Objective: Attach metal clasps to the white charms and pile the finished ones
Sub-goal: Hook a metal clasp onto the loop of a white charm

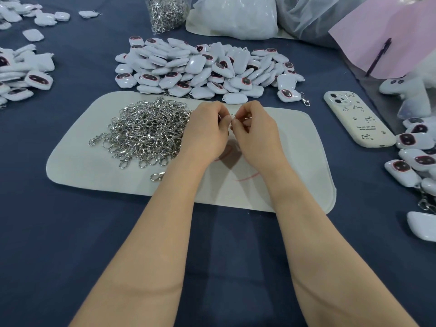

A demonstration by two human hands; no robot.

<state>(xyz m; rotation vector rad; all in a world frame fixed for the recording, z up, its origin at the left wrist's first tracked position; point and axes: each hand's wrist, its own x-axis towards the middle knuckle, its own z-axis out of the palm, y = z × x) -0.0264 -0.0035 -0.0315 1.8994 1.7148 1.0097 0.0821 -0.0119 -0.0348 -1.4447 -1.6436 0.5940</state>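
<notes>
Left hand, right hand meet mid-bench, fingers curled, pinching one clasp between them; charms heaped just beyond, toward far edge.

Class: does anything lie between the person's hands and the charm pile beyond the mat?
Nothing visible does. The left hand and right hand pinch a metal ring above the far edge of the mat, and the charm pile begins just beyond. The clasp heap lies left, the phone right, off that path.
</notes>
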